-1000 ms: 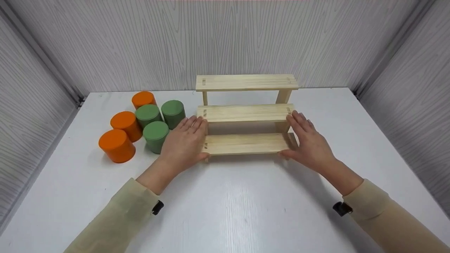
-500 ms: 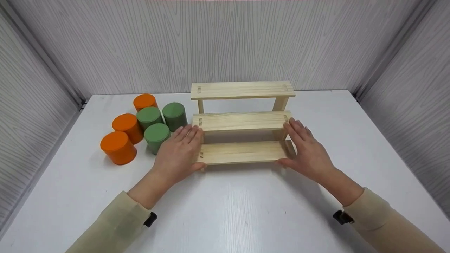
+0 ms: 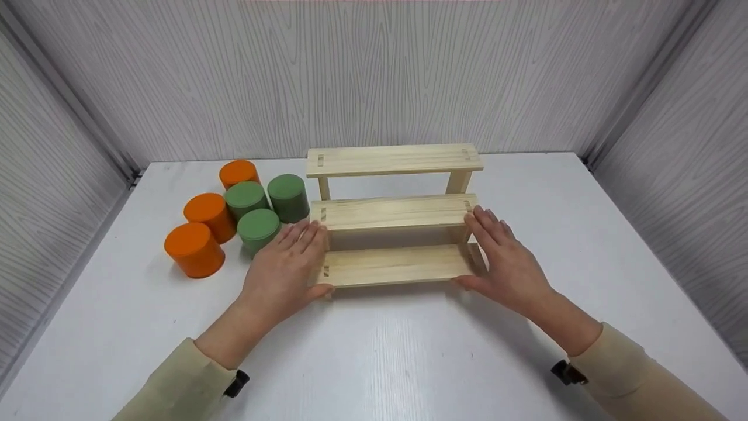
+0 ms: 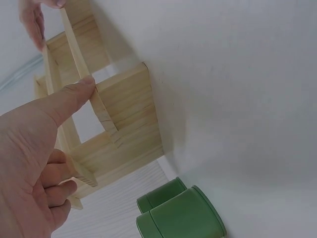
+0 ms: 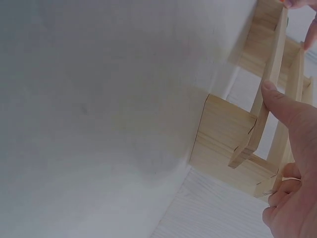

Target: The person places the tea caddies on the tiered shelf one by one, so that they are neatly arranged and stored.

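Observation:
A three-tier stepped wooden shelf point(image 3: 397, 212) stands on the white table, its tiers bare and its lowest one towards me. My left hand point(image 3: 281, 268) grips its left end. The left wrist view shows the thumb point(image 4: 74, 96) on the lowest tier's front edge and the fingers bent at the end of the middle tier. On the opposite end, my right hand point(image 3: 511, 266) holds it the same way, the thumb point(image 5: 280, 101) against the front edge of the bottom board. Close behind the left hand is a green lidded canister point(image 3: 259, 224).
Several canisters cluster left of the shelf, among them an orange one point(image 3: 194, 248) at the front and a green one point(image 3: 287, 196) near the shelf's left side. A grey wood-grain panel point(image 3: 374, 76) rises behind the table point(image 3: 397, 362), with similar panels on both sides.
Both hands have drawn the wooden shelf towards me and a little to the left, keeping their hold on its ends. The canisters stay in place; the head view has shifted slightly.

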